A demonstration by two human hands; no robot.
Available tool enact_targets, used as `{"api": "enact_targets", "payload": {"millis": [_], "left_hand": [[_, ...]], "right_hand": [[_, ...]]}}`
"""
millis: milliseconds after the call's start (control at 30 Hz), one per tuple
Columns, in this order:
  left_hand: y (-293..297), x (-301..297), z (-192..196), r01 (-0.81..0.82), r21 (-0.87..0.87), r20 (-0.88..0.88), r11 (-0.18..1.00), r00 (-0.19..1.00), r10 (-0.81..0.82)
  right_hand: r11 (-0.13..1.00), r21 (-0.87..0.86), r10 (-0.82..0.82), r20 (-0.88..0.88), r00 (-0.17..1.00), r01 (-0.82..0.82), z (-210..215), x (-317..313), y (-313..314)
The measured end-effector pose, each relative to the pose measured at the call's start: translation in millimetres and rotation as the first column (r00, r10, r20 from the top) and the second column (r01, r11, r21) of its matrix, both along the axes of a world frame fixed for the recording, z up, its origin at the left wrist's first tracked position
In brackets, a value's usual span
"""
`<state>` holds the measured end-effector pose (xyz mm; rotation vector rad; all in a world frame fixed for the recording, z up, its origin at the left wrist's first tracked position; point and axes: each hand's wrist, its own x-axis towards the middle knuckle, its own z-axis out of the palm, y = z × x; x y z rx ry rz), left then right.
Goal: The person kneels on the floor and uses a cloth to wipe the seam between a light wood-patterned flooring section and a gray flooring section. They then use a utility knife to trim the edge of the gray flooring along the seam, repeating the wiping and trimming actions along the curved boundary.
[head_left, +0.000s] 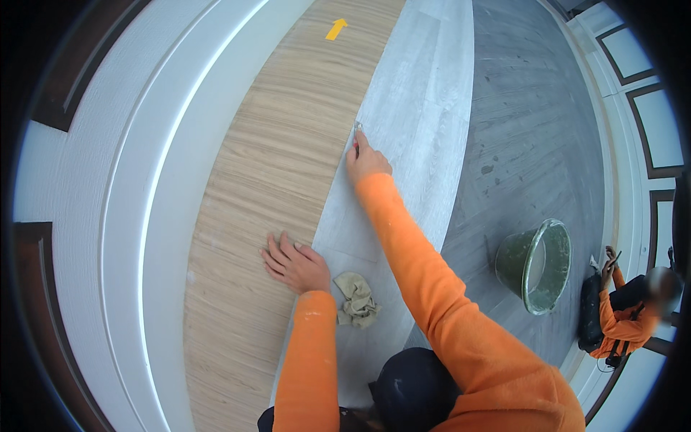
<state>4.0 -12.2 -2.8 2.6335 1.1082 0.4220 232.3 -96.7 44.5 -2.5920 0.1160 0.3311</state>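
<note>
My right hand [368,160] reaches forward, closed around a small tool [357,146] with a reddish handle and a pale, shiny tip; most of it is hidden by the fingers. Its tip touches the seam between a beige wood-grain floor strip [281,137] and a pale grey plank strip [425,86]. Flat on the beige strip, nearer to me, rests my left hand [297,266] with its fingers spread and nothing in it. A crumpled tan cloth [356,299] lies on the grey strip just right of that hand.
A dirty green bucket [517,263] stands on the dark grey, stained floor [529,137] to the right. Beyond it, a co-worker in orange [622,324] sits low by the wall. A yellow arrow [336,29] marks the far beige strip. White wall trim [155,165] runs along the left.
</note>
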Motion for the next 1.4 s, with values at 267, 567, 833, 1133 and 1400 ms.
{"api": "enact_targets", "payload": {"millis": [267, 567, 833, 1133, 1400], "left_hand": [[2.1, -2.5, -3.6, 0.002, -0.012, -0.045, 1.0, 0.999, -0.003], [6.1, -1.9, -13.5, 0.013, 0.008, 0.008, 1.0, 1.0, -0.013], [3.1, 0.1, -11.1, 0.008, 0.116, 0.024, 0.993, 1.0, -0.011], [4.9, -3.1, -23.5, 0.011, 0.16, 0.067, 0.987, 0.998, -0.022], [7.9, -6.3, -22.0, 0.027, 0.012, 0.108, 1.0, 0.994, -0.028]], "right_hand": [[0.999, -0.033, 0.016, -0.019, 1.0, -0.016, -8.9, 0.2, 3.3], [0.773, 0.631, -0.209, 0.153, 0.966, 0.067, -20.2, -63.6, -47.3], [0.803, 0.578, -0.137, -0.056, 0.989, 0.144, 12.9, -285.8, -212.9], [0.713, 0.617, -0.139, -0.342, 0.929, 0.334, 7.1, -381.5, -246.1], [0.81, 0.542, -0.025, -0.351, 0.936, 0.225, 31.2, -410.1, -273.0]]}}
